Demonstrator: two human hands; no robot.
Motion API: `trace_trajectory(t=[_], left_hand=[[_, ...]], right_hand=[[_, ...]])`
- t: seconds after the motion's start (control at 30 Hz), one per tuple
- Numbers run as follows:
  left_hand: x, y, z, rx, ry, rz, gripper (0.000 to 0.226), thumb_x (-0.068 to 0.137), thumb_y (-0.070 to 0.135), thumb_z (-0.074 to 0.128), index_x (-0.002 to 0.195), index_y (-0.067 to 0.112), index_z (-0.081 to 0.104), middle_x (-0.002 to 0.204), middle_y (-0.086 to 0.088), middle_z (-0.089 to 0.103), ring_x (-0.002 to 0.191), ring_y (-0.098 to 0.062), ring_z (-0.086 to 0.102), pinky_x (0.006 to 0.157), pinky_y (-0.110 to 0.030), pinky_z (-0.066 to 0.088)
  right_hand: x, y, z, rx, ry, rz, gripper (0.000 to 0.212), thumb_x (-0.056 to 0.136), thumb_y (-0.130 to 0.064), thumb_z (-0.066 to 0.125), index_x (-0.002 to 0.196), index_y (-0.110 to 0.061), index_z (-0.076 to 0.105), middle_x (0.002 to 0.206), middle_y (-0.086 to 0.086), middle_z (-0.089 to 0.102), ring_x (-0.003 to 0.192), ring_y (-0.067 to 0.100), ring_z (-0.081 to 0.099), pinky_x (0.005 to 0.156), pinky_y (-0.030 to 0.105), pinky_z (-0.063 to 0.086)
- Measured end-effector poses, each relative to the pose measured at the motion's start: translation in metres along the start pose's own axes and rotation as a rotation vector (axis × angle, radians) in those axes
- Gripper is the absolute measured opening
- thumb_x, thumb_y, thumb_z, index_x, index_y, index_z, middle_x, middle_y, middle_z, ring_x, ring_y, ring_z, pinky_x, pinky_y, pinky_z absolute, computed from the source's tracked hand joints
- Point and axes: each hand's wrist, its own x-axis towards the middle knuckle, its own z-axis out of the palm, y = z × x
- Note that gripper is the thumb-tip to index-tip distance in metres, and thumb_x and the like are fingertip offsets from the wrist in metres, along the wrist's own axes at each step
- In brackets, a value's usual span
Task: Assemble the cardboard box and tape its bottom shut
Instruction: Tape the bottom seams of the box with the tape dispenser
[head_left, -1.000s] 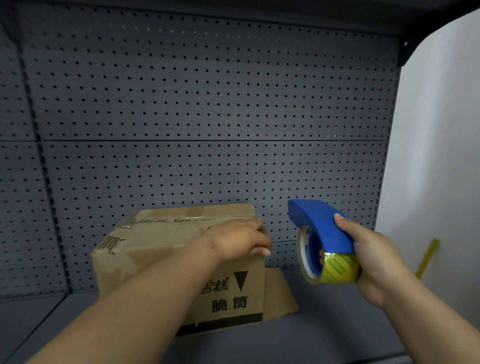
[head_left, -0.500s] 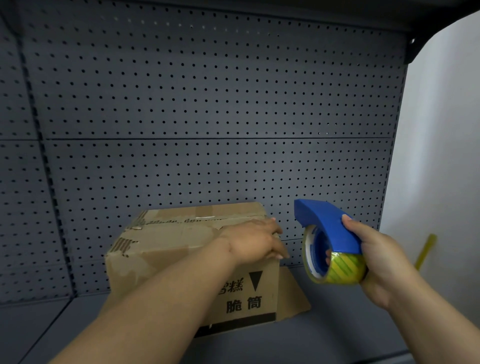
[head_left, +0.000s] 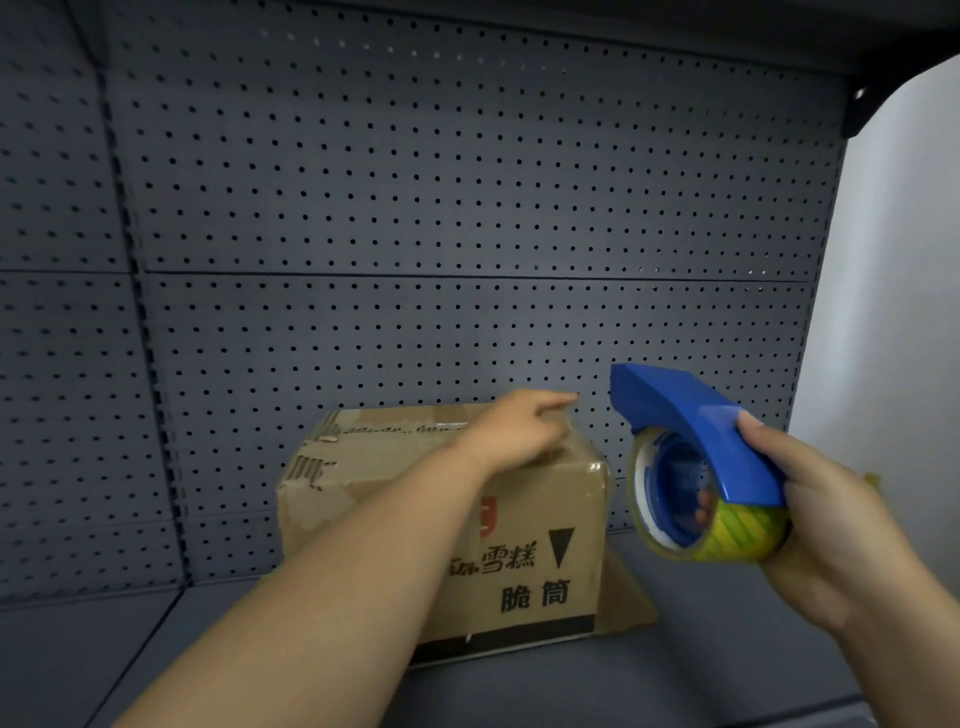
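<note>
Left fingers: the fingers (head_left: 545, 410) of the left hand (head_left: 511, 434) lie stretched out and relaxed, pressing on the upturned face of the cardboard box (head_left: 441, 525) near its right far corner; the forefinger reaches just past the edge. They grasp nothing.

Right fingers: the right hand (head_left: 826, 525) is clenched round the blue tape dispenser (head_left: 696, 452), thumb on top of the handle and the other fingers curled under the roll of tape (head_left: 727, 535). The dispenser hangs in the air just beside the box's right edge, apart from it, its nose pointing toward the box.

Box: it stands squared up on the grey shelf (head_left: 727, 665), close to the pegboard back wall (head_left: 467, 208). The printed arrow on its front points down, so it seems to be upside down, with the bottom facing up.

Done so far: the box is formed and the flaps on the upturned face are folded flat and held down.

Seam: glossy strips and torn patches show on that face, but the view is too shallow and blurred to tell whether a fresh strip closes the seam; most likely these are old remnants.

Loose flap: one flap (head_left: 628, 597) splays out on the shelf at the box's lower right.

Left to do: by my reading, the taping itself: bring the dispenser onto the edge, pull a strip along the seam, and cut it.
</note>
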Motion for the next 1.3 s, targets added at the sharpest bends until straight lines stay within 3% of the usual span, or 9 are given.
trace_trajectory(t=[0.13, 0.23, 0.33, 0.4, 0.5, 0.9, 1.03, 1.13, 1.3], left_hand=[[-0.022, -0.024, -0.045, 0.101, 0.161, -0.102, 0.037, 0.096, 0.034, 0.043, 0.131, 0.025, 0.049, 0.137, 0.006, 0.051, 0.121, -0.011, 0.048, 0.097, -0.026, 0.034], [-0.048, -0.052, -0.073, 0.435, 0.099, -0.226, 0.042, 0.098, 0.041, 0.035, 0.137, 0.029, 0.042, 0.146, 0.004, 0.039, 0.133, -0.017, 0.036, 0.109, -0.037, 0.027], [-0.072, -0.076, -0.086, 0.650, -0.030, -0.264, 0.046, 0.098, 0.047, 0.025, 0.143, 0.036, 0.029, 0.156, 0.005, 0.017, 0.144, -0.019, 0.013, 0.117, -0.045, 0.006], [-0.083, -0.083, -0.084, 0.669, -0.080, -0.261, 0.048, 0.098, 0.050, 0.019, 0.145, 0.038, 0.023, 0.157, 0.005, 0.011, 0.145, -0.018, 0.004, 0.117, -0.046, -0.003], [-0.095, -0.077, -0.075, 0.724, -0.098, -0.243, 0.050, 0.097, 0.051, 0.011, 0.146, 0.040, 0.013, 0.157, 0.006, 0.004, 0.145, -0.019, 0.000, 0.116, -0.047, -0.006], [-0.166, -0.046, -0.033, 0.858, 0.164, -0.201, 0.054, 0.094, 0.054, 0.008, 0.144, 0.042, -0.008, 0.156, 0.006, -0.014, 0.143, -0.018, -0.016, 0.113, -0.044, -0.016], [-0.185, -0.044, -0.012, 0.924, 0.294, -0.148, 0.055, 0.092, 0.052, 0.009, 0.146, 0.040, 0.000, 0.157, 0.005, -0.006, 0.145, -0.022, -0.007, 0.115, -0.046, -0.010], [-0.199, -0.053, 0.006, 0.913, 0.397, -0.073, 0.055, 0.090, 0.050, 0.026, 0.142, 0.032, 0.033, 0.150, -0.003, 0.033, 0.138, -0.028, 0.030, 0.110, -0.051, 0.014], [-0.228, -0.079, 0.039, 0.940, 0.383, -0.058, 0.054, 0.090, 0.048, 0.033, 0.142, 0.032, 0.033, 0.149, -0.004, 0.036, 0.138, -0.026, 0.025, 0.108, -0.050, 0.019]], right_hand=[[-0.017, 0.008, 0.026, 0.011, -0.079, -0.005, 0.025, 0.087, -0.031, 0.051, 0.084, -0.012, 0.066, 0.053, 0.001, 0.064, 0.042, 0.013, 0.057, 0.040, 0.026, 0.052], [-0.026, 0.016, 0.049, 0.022, -0.143, -0.001, 0.027, 0.075, -0.035, 0.055, 0.083, -0.011, 0.066, 0.050, 0.001, 0.060, 0.040, 0.013, 0.055, 0.040, 0.027, 0.050], [-0.030, 0.024, 0.072, 0.028, -0.184, -0.011, 0.029, 0.073, -0.035, 0.056, 0.081, -0.009, 0.065, 0.048, 0.002, 0.058, 0.039, 0.014, 0.053, 0.042, 0.029, 0.048], [-0.031, 0.028, 0.085, 0.032, -0.191, -0.019, 0.026, 0.079, -0.032, 0.055, 0.079, -0.008, 0.066, 0.048, 0.002, 0.059, 0.039, 0.015, 0.053, 0.044, 0.031, 0.047], [-0.031, 0.032, 0.098, 0.025, -0.214, -0.041, 0.031, 0.070, -0.037, 0.058, 0.079, -0.008, 0.066, 0.050, 0.002, 0.060, 0.041, 0.015, 0.054, 0.044, 0.030, 0.048], [-0.053, 0.042, 0.102, 0.080, -0.250, -0.165, 0.027, 0.091, -0.026, 0.046, 0.083, -0.007, 0.064, 0.057, -0.001, 0.066, 0.045, 0.014, 0.057, 0.042, 0.025, 0.049], [-0.068, 0.054, 0.093, 0.107, -0.244, -0.179, 0.035, 0.093, -0.024, 0.043, 0.074, -0.012, 0.069, 0.060, 0.001, 0.068, 0.044, 0.015, 0.056, 0.041, 0.023, 0.048], [-0.080, 0.062, 0.086, 0.115, -0.217, -0.169, 0.041, 0.091, -0.025, 0.044, 0.063, -0.013, 0.072, 0.059, 0.004, 0.067, 0.042, 0.018, 0.056, 0.042, 0.024, 0.048], [-0.096, 0.080, 0.072, 0.036, -0.196, -0.174, 0.030, 0.076, -0.038, 0.058, 0.075, -0.010, 0.069, 0.065, 0.005, 0.069, 0.054, 0.018, 0.060, 0.057, 0.030, 0.048]])
